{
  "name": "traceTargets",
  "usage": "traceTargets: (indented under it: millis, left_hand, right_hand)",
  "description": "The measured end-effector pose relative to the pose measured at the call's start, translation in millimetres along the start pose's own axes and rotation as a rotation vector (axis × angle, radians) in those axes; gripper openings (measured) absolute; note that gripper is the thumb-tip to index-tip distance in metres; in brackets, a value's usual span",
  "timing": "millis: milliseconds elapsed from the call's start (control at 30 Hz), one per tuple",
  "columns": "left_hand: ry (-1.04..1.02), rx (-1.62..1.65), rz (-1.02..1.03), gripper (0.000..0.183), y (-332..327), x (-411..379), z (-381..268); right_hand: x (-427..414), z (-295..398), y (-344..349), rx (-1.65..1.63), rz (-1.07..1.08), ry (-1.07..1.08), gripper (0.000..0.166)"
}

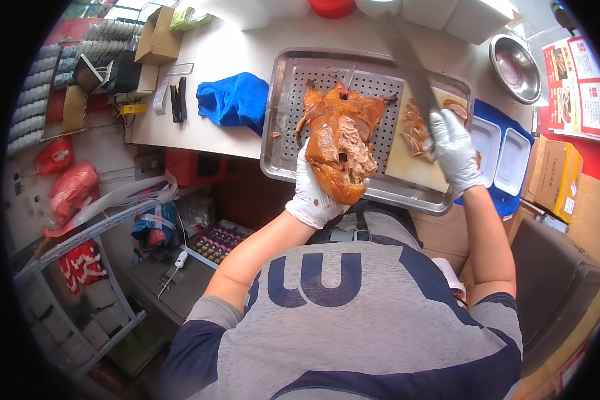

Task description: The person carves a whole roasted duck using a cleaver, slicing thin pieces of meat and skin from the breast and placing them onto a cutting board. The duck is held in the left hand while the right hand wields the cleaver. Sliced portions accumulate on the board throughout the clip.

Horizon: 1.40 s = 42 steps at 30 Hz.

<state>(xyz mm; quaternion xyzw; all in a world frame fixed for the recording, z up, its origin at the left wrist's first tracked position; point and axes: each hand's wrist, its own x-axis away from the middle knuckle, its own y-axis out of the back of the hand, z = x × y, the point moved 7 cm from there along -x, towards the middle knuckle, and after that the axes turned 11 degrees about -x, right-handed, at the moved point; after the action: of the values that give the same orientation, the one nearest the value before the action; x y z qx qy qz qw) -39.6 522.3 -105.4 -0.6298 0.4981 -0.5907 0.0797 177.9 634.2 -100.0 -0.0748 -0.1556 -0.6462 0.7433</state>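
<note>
My gloved left hand (312, 187) holds up the near end of a roast duck (325, 142) over a steel tray (380, 189). The duck's skin is glossy brown, with pale meat laid bare along its right side. In my gloved right hand (452, 147) is a long-bladed knife (412, 70), its blade pointing away and up to the left, slightly blurred. Below that hand lies a cream cutting board (400, 162) in the tray's right part. Sliced meat (414, 127) rests on the board, partly hidden by blade and hand.
Right of the tray, white foam trays (512, 161) lie on blue cloth. Behind them stands a steel bowl (515, 67). A blue towel (235, 102) and black-handled tools (178, 100) lie at left. White containers (472, 20) stand at the back; a cardboard box (555, 175) is far right.
</note>
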Motion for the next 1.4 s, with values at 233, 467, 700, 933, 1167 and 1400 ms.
traceTargets:
  millis: [233, 467, 700, 933, 1167, 1400]
  left_hand:
    - [0.059, 0.035, -0.006, 0.058, 1.4, 2.5, 2.0]
    - [0.004, -0.015, -0.026, 0.059, 1.1, 4.7, -2.0]
    - [0.018, -0.009, 0.007, 0.062, -1.1, 5.3, -0.1]
    - [0.048, 0.012, 0.029, 0.064, 3.9, 2.5, 4.3]
    - [0.080, 0.053, 0.043, 0.066, 5.7, 4.6, 3.7]
    - [0.070, 0.025, 0.041, 0.068, 2.3, 6.8, 3.3]
  right_hand:
    - [10.9, 4.4, -73.9, 0.233, 0.030, 0.175, 0.029]
    - [14.0, -3.4, -82.9, 0.194, 0.006, 0.186, 0.030]
    - [17.3, 3.9, -84.9, 0.267, -0.005, 0.279, 0.028]
    - [32.9, -17.2, -78.4, 0.125, 0.114, 0.044, 0.027]
    - [42.8, -39.8, -74.3, 0.207, 0.096, 0.032, 0.030]
    - [26.4, -16.1, -86.4, 0.287, 0.099, 0.228, 0.028]
